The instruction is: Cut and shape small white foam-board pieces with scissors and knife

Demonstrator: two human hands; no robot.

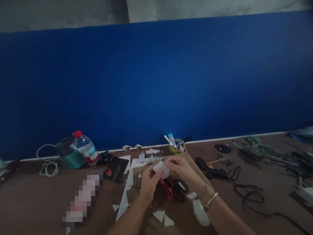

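My left hand (149, 182) and my right hand (182, 169) meet over the brown table, both pinching a small white folded piece of paper (161, 169) between their fingertips. Red-handled scissors (167, 188) and black-handled scissors (181, 187) lie on the table just beneath the hands. White paper offcuts (127, 192), some triangular (159, 215), are scattered around my forearms. A bracelet sits on my right wrist.
A black glue gun (209, 168) with a looping cable (246, 192) lies to the right. A yellow-green cup of pens (176, 147) stands by the blue wall. A water bottle (85, 148), a green container (68, 153), a black card (116, 169) and a blurred patch sit left. Dark greenery pieces (264, 153) spread far right.
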